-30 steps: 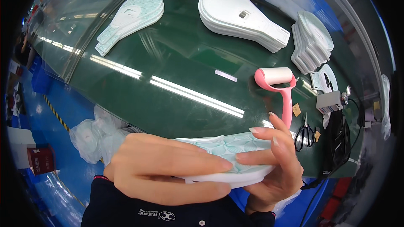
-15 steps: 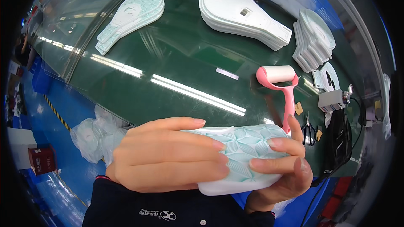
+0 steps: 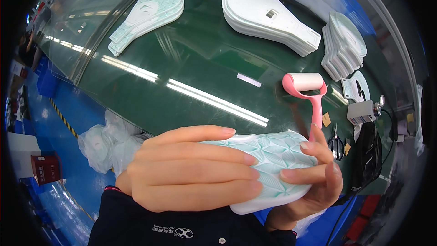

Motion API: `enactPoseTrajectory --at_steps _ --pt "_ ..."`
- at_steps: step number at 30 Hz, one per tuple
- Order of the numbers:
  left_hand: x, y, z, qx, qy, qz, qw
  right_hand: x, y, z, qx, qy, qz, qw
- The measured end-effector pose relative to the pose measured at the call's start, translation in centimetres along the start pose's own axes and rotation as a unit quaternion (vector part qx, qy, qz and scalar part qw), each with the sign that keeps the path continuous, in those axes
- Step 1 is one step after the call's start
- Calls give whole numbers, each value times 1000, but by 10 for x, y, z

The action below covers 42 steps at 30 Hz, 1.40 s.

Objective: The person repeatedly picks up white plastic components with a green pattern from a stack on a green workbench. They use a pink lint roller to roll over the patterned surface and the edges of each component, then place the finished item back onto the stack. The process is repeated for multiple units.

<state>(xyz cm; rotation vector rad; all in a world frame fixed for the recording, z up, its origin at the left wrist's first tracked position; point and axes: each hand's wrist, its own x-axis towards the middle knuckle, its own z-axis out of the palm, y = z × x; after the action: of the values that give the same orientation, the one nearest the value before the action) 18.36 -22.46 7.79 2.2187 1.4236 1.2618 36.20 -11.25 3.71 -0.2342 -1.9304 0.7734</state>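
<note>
left hand (image 3: 191,168) flat across the top of a white foam paddle-shaped pad with a mint-green petal-patterned face (image 3: 273,155), fingers straight and pressed down, not curled shut. right hand (image 3: 314,177) cupped under the pad's far end, fingertips wrapped over the edge, gripping it. pad held up close to the chest, above the near edge of the dark green glass-topped table (image 3: 195,59), touching nothing else. pink-handled roller with white drum (image 3: 307,89) just beyond the right hand, resting on the table. likely risk: patterned face wrinkling or shifting under uneven finger pressure, or pad slipping from the one-ended grip
</note>
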Motion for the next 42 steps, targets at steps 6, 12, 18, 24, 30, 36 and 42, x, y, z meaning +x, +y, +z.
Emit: enactPoseTrajectory --at_steps 6,12,18,24,30,36,42 --pt "-6 -25 26 -41 223 -40 973 -6 4 2 181 131 260 940" --pt "-4 -11 44 -265 278 -211 899 -12 11 -2 369 249 278 852" --pt "-4 -22 31 -69 194 -79 975 -28 18 -5 381 210 267 860" --pt "4 -13 19 39 117 -37 992 -41 44 -10 344 110 218 907" --pt "9 6 12 162 73 -14 984 -35 46 -8 203 38 223 953" --pt "12 4 14 167 81 -8 983 -36 51 -9 149 9 199 969" --pt "2 -18 24 37 174 -10 984 -22 40 -21 221 117 105 962"
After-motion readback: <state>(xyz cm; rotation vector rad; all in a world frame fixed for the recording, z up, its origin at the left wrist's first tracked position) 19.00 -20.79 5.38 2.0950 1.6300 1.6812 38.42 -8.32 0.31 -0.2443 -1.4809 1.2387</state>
